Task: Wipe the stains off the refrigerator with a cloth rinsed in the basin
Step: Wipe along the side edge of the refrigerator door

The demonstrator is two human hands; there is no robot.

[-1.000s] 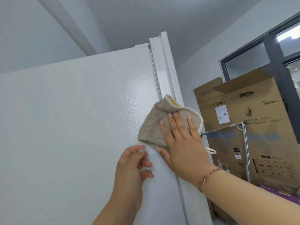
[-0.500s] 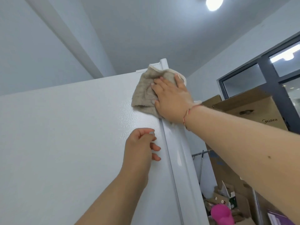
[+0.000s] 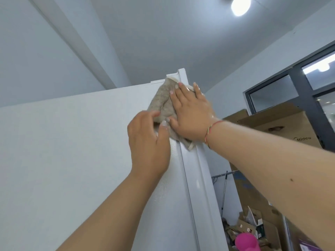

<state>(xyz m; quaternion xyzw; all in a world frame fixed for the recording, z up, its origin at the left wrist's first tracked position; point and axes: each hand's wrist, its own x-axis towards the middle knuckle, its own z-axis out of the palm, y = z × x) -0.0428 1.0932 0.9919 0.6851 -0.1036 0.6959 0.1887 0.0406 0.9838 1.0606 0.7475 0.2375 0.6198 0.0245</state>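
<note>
- Head view, looking up: the right hand (image 3: 190, 113) lies flat with straight, spread fingers on a beige cloth (image 3: 163, 101), pressing it against the top corner of a white fridge (image 3: 72, 160); a thin red cord bracelet (image 3: 210, 131) circles that wrist
- The left hand (image 3: 148, 142) is raised just below and to the left of the right one; its thumb and curled fingers meet at the cloth's lower left edge, pinching it; its thumb tip sits just beside the right thumb
- The cloth covers the fridge's upper right corner, where the side panel meets the front edge strip; a fold hangs down below the right palm
- To the right, behind the forearm, stands a cardboard box (image 3: 282, 127) in front of a dark-framed window (image 3: 308, 84); smaller boxes and a pink object (image 3: 246, 241) lie low down near the fridge
- A round ceiling lamp (image 3: 240, 5) glows at the top
</note>
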